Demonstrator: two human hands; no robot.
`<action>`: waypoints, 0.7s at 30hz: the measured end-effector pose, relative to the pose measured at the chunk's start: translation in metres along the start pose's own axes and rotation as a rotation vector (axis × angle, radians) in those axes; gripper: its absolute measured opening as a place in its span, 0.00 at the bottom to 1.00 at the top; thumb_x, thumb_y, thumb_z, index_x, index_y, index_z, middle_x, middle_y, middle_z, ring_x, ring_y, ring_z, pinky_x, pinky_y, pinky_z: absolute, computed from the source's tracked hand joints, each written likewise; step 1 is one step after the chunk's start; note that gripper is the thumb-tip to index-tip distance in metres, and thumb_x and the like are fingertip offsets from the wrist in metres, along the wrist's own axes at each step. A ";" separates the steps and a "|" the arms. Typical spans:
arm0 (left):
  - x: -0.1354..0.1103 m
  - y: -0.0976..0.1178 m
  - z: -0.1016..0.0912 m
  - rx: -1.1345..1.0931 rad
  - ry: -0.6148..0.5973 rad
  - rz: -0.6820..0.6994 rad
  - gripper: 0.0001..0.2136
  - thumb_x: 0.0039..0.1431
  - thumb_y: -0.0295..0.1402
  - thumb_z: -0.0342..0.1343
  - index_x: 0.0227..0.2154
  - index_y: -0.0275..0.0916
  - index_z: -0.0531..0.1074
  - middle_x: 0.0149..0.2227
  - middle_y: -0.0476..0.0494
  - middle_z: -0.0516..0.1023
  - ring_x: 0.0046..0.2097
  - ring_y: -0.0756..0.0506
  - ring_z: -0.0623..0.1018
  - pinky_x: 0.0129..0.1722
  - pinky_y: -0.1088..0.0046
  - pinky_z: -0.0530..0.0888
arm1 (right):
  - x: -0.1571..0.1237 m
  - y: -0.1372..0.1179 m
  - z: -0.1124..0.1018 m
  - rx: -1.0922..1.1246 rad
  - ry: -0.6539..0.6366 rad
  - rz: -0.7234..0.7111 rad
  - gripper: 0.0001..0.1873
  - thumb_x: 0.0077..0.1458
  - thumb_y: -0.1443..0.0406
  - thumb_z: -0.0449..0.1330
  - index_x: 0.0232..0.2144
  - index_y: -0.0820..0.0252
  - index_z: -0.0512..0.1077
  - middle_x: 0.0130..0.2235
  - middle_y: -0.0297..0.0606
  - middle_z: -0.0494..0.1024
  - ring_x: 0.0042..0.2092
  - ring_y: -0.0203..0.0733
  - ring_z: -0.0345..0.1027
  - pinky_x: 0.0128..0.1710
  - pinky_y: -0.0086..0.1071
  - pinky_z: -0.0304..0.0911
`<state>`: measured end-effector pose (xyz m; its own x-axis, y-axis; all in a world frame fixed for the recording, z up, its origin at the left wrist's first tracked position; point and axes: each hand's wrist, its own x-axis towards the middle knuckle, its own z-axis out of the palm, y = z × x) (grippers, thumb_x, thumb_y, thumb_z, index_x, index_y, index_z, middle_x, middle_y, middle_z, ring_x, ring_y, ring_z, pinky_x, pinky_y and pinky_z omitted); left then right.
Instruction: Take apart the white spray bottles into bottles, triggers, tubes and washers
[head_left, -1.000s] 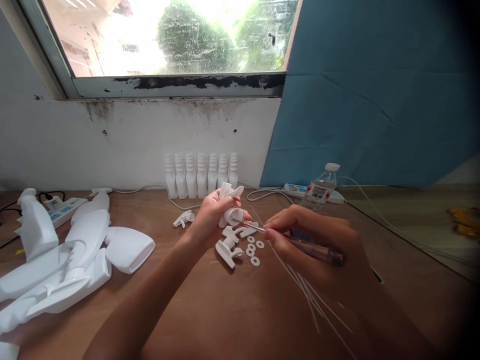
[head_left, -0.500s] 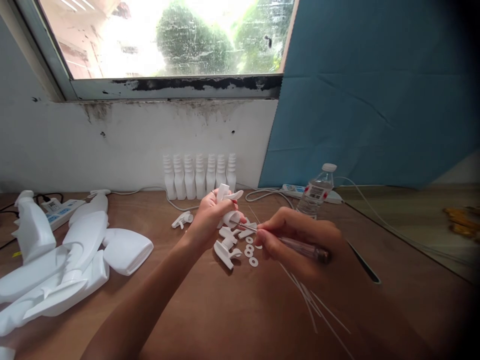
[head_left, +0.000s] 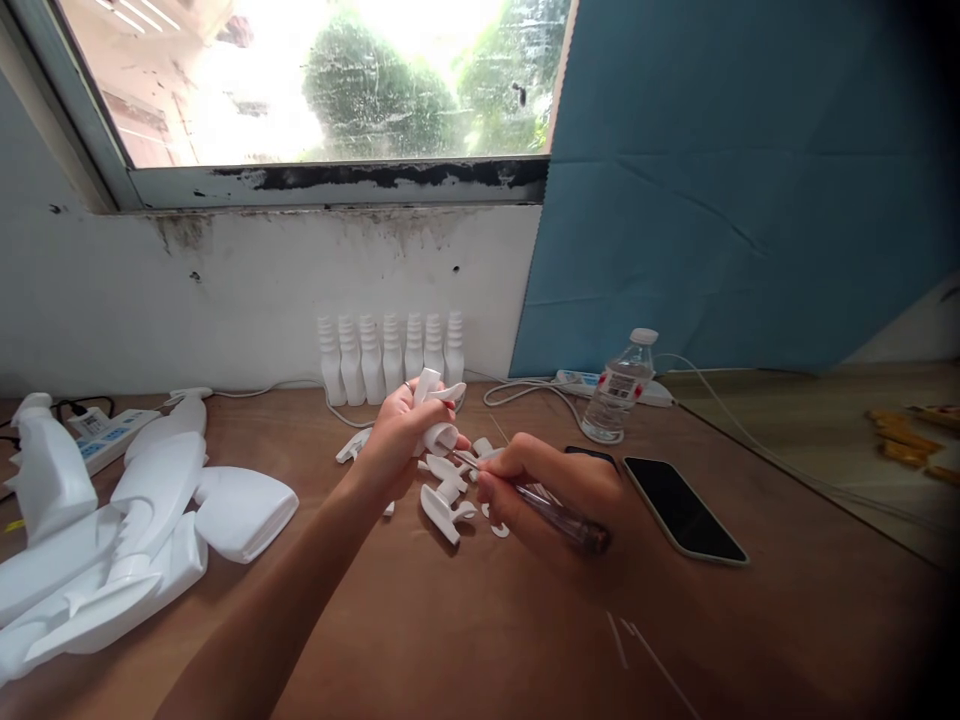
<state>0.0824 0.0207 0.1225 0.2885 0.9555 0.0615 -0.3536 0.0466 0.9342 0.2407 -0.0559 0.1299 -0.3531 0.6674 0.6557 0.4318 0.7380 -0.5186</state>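
My left hand (head_left: 401,430) is wrapped round a white trigger spray head (head_left: 439,437), its open collar facing right. Between the fingers of my right hand (head_left: 547,485) is a screwdriver (head_left: 559,515) with a clear handle. The thin metal shaft points left at the collar; whether its tip is inside I cannot tell. Below the hands lie more white spray heads (head_left: 442,512), and another spray head (head_left: 352,445) rests behind my left wrist. White ring washers (head_left: 498,526) are partly covered by my right hand.
White spray bottles (head_left: 150,490) are piled at left. A row of small white bottles (head_left: 391,360) stands by the wall. At right are a water bottle (head_left: 619,390), a phone (head_left: 684,510) and a power strip (head_left: 652,392). Thin white tubes (head_left: 652,655) lie at front right.
Both hands have shifted a little left in view with the spray head and screwdriver. My right hand has moved off the phone, which now shows fully, and covers more of the washers.
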 end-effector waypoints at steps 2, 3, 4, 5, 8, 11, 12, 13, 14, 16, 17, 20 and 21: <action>0.001 0.001 -0.002 0.004 -0.023 -0.014 0.12 0.46 0.27 0.59 0.33 0.38 0.63 0.27 0.54 0.66 0.21 0.51 0.74 0.16 0.78 0.71 | 0.001 0.001 -0.001 0.016 -0.027 -0.020 0.08 0.59 0.71 0.55 0.27 0.60 0.65 0.21 0.26 0.68 0.19 0.27 0.52 0.20 0.25 0.51; 0.002 0.001 -0.003 -0.003 -0.029 -0.020 0.12 0.46 0.27 0.59 0.33 0.38 0.63 0.28 0.54 0.66 0.21 0.51 0.74 0.16 0.78 0.71 | 0.001 0.002 -0.001 0.024 -0.032 -0.026 0.08 0.59 0.71 0.55 0.27 0.60 0.65 0.21 0.27 0.68 0.19 0.27 0.52 0.20 0.25 0.51; 0.002 0.001 -0.004 -0.016 -0.028 -0.025 0.12 0.46 0.27 0.59 0.33 0.37 0.63 0.28 0.53 0.66 0.21 0.52 0.74 0.17 0.78 0.72 | 0.001 0.004 0.000 0.026 -0.033 -0.029 0.08 0.59 0.72 0.54 0.27 0.60 0.65 0.21 0.27 0.68 0.19 0.27 0.53 0.20 0.25 0.52; 0.002 0.002 -0.005 -0.032 -0.021 -0.025 0.11 0.47 0.27 0.59 0.33 0.37 0.64 0.28 0.53 0.67 0.22 0.52 0.74 0.17 0.78 0.72 | 0.001 0.005 0.002 0.023 -0.027 -0.037 0.08 0.59 0.72 0.54 0.27 0.60 0.65 0.22 0.28 0.69 0.20 0.28 0.54 0.21 0.26 0.53; 0.002 0.006 -0.008 -0.077 0.011 0.002 0.10 0.48 0.26 0.59 0.33 0.36 0.64 0.29 0.52 0.67 0.24 0.53 0.74 0.21 0.77 0.74 | 0.000 0.012 0.009 0.036 0.003 -0.101 0.07 0.59 0.73 0.55 0.29 0.60 0.65 0.26 0.33 0.73 0.24 0.30 0.60 0.24 0.27 0.56; 0.002 0.010 -0.008 -0.113 0.015 0.037 0.10 0.48 0.25 0.59 0.32 0.36 0.64 0.28 0.52 0.66 0.23 0.53 0.74 0.22 0.78 0.74 | -0.001 0.015 0.014 0.153 0.023 -0.139 0.06 0.59 0.73 0.55 0.31 0.59 0.65 0.28 0.34 0.74 0.27 0.33 0.67 0.27 0.29 0.61; 0.001 0.011 -0.008 -0.126 0.007 0.038 0.10 0.48 0.25 0.59 0.32 0.35 0.64 0.27 0.53 0.66 0.23 0.53 0.74 0.22 0.78 0.74 | -0.002 0.014 0.014 0.205 0.034 -0.115 0.06 0.60 0.73 0.55 0.31 0.59 0.65 0.29 0.34 0.75 0.28 0.34 0.69 0.27 0.29 0.63; 0.001 0.011 -0.007 -0.139 -0.003 0.034 0.10 0.48 0.25 0.60 0.32 0.35 0.64 0.27 0.53 0.66 0.23 0.53 0.73 0.22 0.78 0.74 | -0.002 0.013 0.014 0.258 0.050 -0.071 0.06 0.61 0.72 0.54 0.31 0.59 0.65 0.29 0.35 0.75 0.29 0.34 0.70 0.27 0.30 0.65; 0.001 0.012 -0.006 -0.154 -0.016 0.029 0.10 0.48 0.25 0.59 0.32 0.35 0.64 0.26 0.53 0.66 0.23 0.53 0.73 0.22 0.78 0.74 | -0.003 0.012 0.014 0.310 0.068 -0.018 0.06 0.61 0.71 0.54 0.31 0.58 0.65 0.29 0.35 0.76 0.29 0.35 0.71 0.28 0.30 0.66; -0.001 0.012 -0.005 -0.185 -0.035 0.017 0.10 0.48 0.24 0.59 0.32 0.35 0.64 0.26 0.53 0.66 0.23 0.53 0.73 0.23 0.77 0.74 | -0.004 0.009 0.013 0.396 0.102 0.080 0.07 0.62 0.69 0.54 0.30 0.58 0.66 0.30 0.35 0.77 0.30 0.35 0.73 0.29 0.31 0.69; -0.001 0.013 -0.004 -0.198 -0.038 0.014 0.10 0.48 0.24 0.59 0.32 0.35 0.64 0.25 0.53 0.66 0.23 0.53 0.73 0.23 0.77 0.75 | -0.004 0.008 0.012 0.428 0.113 0.114 0.07 0.62 0.69 0.54 0.30 0.58 0.66 0.30 0.35 0.78 0.30 0.35 0.73 0.29 0.31 0.70; -0.004 0.014 -0.004 -0.218 -0.048 0.018 0.09 0.47 0.24 0.59 0.31 0.35 0.64 0.24 0.53 0.66 0.23 0.53 0.74 0.24 0.77 0.75 | -0.002 0.006 0.010 0.514 0.110 0.154 0.08 0.63 0.68 0.55 0.29 0.58 0.66 0.30 0.35 0.79 0.29 0.36 0.73 0.29 0.32 0.71; -0.005 0.015 -0.004 -0.231 -0.062 0.012 0.09 0.47 0.24 0.59 0.31 0.35 0.65 0.24 0.53 0.66 0.23 0.53 0.74 0.24 0.78 0.76 | -0.001 0.006 0.010 0.547 0.107 0.157 0.08 0.63 0.68 0.54 0.29 0.58 0.65 0.31 0.36 0.79 0.29 0.36 0.74 0.28 0.32 0.71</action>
<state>0.0720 0.0180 0.1346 0.3349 0.9369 0.1004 -0.5493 0.1075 0.8287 0.2349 -0.0514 0.1207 -0.2215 0.7801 0.5851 -0.0297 0.5943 -0.8037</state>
